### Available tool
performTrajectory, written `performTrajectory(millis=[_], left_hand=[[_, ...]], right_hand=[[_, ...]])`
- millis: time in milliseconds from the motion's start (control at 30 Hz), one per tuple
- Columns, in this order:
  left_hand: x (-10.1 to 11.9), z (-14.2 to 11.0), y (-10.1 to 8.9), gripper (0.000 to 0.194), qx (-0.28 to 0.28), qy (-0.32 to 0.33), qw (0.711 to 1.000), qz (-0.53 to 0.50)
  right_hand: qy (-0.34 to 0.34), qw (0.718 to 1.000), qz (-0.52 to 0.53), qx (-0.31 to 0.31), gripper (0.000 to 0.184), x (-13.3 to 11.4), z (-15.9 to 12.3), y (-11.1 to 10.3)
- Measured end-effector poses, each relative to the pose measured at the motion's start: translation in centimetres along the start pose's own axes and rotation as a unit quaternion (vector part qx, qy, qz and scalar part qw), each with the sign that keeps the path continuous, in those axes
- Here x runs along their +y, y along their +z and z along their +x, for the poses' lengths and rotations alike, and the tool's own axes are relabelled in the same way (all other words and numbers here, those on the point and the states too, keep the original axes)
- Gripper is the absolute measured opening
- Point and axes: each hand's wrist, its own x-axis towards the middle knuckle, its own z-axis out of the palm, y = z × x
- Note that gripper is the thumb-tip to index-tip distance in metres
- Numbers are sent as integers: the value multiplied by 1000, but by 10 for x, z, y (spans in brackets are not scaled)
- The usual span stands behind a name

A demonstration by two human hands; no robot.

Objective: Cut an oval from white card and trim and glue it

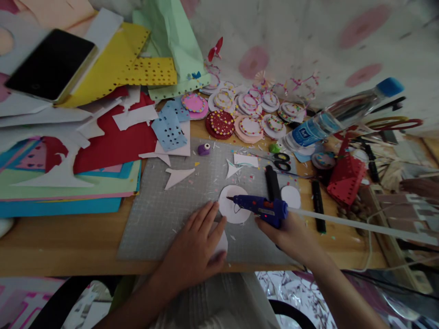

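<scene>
A blue glue gun (262,206) with a long white glue stick (363,225) behind it is gripped in my right hand (295,237). Its dark nozzle points left, over a white paper circle (230,214) on the grey cutting mat (151,228). I cannot tell whether the tip touches the paper. My left hand (195,244) lies flat with fingers stretched out, beside that circle and partly over a second white paper piece (221,244). Another small white disc (291,196) rests right of the gun, near a black marker (272,183).
Several small paper hats (250,128) line the wall, beside a tilted water bottle (318,123). Black-handled scissors (281,161) and a purple punch (204,149) lie behind the circle. Coloured paper sheets (113,137) and a phone (51,64) are piled left. A black pen (318,205) lies right.
</scene>
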Motion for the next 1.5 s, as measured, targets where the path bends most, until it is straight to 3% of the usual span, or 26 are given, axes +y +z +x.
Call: performTrajectory(millis=[633,833,1033,1267,1500], left_hand=[[0,0,1,60,-6,-2,1000,9],[0,0,0,60,-4,-1,1000,10],[0,0,2,61,-2,-4,1000,8],[1,-1,0,59,1,0,1000,9],[0,0,1,61,-2,-4,1000,7]], right_hand=[[21,999,-48,-4,26,-5,-10,-1],[32,998,-35,-35,26,-4,-12,-6],[66,998,6,20,28,8,-3,-9],[56,998,-29,-27,25,1,1,-3],[94,994,-50,-32,29,4,1,-6]])
